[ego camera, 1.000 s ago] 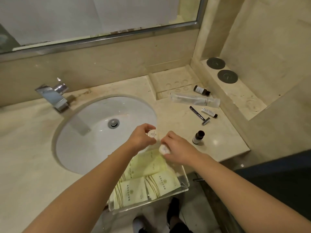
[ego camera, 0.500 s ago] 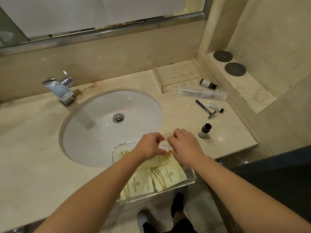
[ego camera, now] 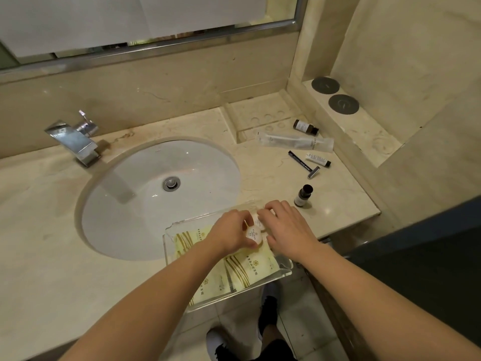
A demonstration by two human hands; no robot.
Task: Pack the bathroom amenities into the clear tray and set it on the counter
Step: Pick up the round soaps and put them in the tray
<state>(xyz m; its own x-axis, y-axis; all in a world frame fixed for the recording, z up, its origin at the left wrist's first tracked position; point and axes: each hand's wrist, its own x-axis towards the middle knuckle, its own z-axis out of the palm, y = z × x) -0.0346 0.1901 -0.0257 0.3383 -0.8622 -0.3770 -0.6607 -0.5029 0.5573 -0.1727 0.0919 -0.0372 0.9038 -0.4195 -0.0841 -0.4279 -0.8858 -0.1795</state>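
Both hands, left hand (ego camera: 229,233) and right hand (ego camera: 289,227), pinch small round soaps (ego camera: 253,234) in their fingers over the clear tray (ego camera: 285,267), which overhangs the table's near edge (yellow packets (ego camera: 250,269) already inside). Far right, bottles (ego camera: 303,195), tube (ego camera: 295,140) and razor (ego camera: 303,161) are not yet packed.

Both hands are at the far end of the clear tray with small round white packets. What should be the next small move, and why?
Probably set the round white packets down in the clear tray beside the yellow sachets and let go: both the left hand and right hand hold them there, while bottles and a razor wait on the counter.
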